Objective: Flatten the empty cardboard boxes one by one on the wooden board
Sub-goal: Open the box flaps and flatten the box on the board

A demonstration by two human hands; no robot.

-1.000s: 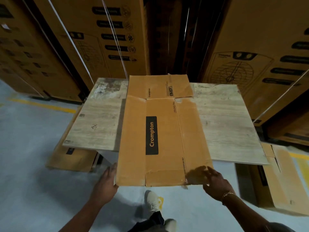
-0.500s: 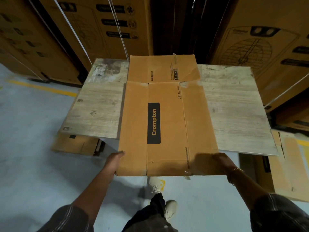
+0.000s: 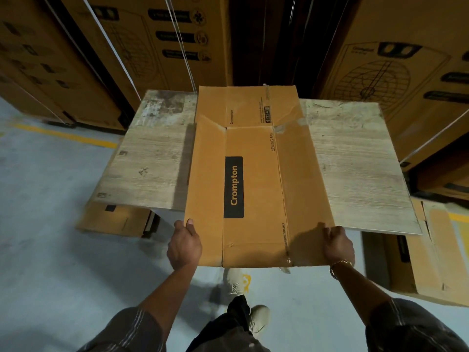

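A flattened brown Crompton cardboard box (image 3: 256, 174) lies lengthwise across the middle of the pale wooden board (image 3: 355, 161), its near end hanging over the board's front edge. Its far flaps are spread open toward the back. My left hand (image 3: 184, 243) grips the box's near left corner, thumb on top. At the near right corner my right hand (image 3: 337, 243), with a gold bracelet at the wrist, holds the edge the same way.
Tall stacked fan cartons (image 3: 152, 47) stand behind the board on the left and right (image 3: 406, 72), with a dark gap between them. More flattened cardboard lies on the grey floor under the board's left side (image 3: 114, 219) and at the right (image 3: 431, 255). My feet (image 3: 253, 316) are below.
Both hands moved from near the box's front corners to gripping them. The camera moved closer to the board and the box sits slightly further over the front edge.
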